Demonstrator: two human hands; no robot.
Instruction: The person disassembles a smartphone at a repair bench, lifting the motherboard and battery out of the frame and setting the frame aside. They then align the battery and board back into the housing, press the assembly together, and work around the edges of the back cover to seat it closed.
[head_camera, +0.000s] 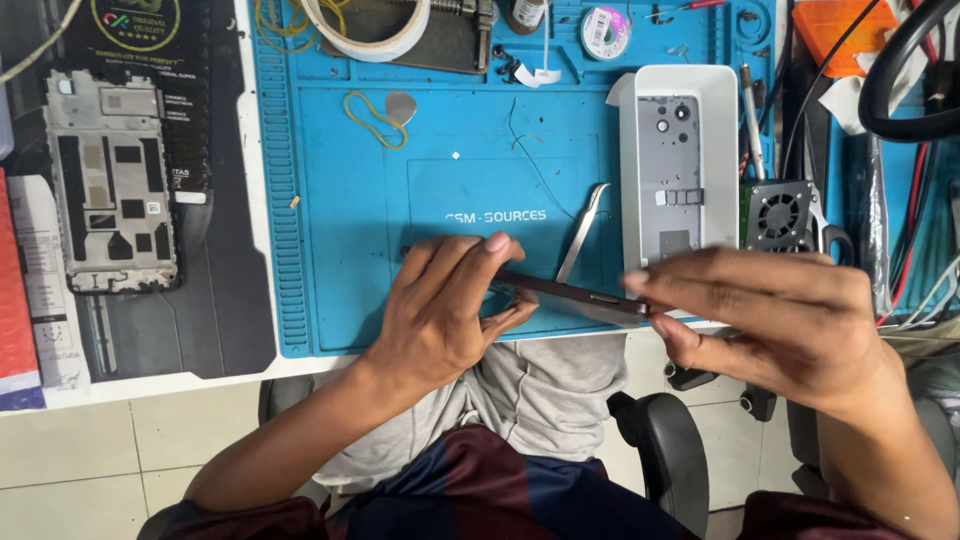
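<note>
1. the left hand (440, 315) grips the left end of a dark phone (570, 293), thumb under, fingers over its top.
2. the right hand (770, 310) pinches the phone's right end; the phone is held edge-on, just above the near edge of the blue mat (340, 250).
3. curved tweezers (583, 232) lie just beyond the phone, near the white tray (632, 200) holding a grey back cover (672, 190).
4. bare mat lies open left of the hands; a phone frame (112, 180) rests well apart at far left on the desk (150, 385).
5. a small fan (778, 214) sits right of the tray.
</note>
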